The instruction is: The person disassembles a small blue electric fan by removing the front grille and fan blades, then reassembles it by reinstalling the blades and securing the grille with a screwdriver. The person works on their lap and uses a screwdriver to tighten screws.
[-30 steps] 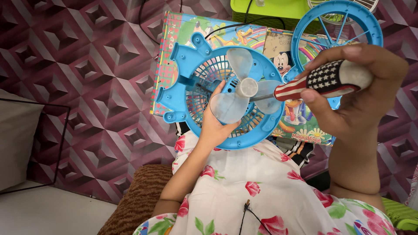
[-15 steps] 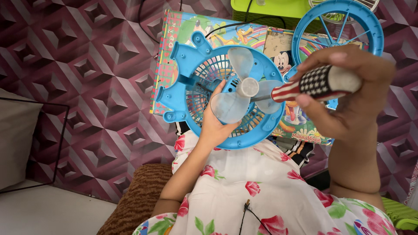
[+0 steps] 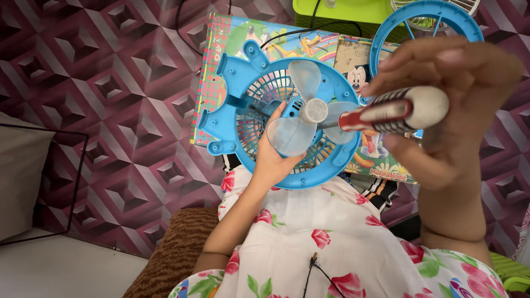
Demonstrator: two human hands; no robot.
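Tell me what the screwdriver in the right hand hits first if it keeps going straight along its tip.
Likely the pale hub of the fan blades, right ahead of the screwdriver in the right hand; depth is unclear.

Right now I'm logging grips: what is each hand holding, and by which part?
Left hand: the blue fan housing, held at its lower grille beside the blades. Right hand: a screwdriver, fingers wrapped around its striped handle.

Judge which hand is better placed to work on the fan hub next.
Right, probably. The right hand already holds the screwdriver, its tip pointing at the hub. The left hand is occupied gripping the blue fan housing, steadying it.
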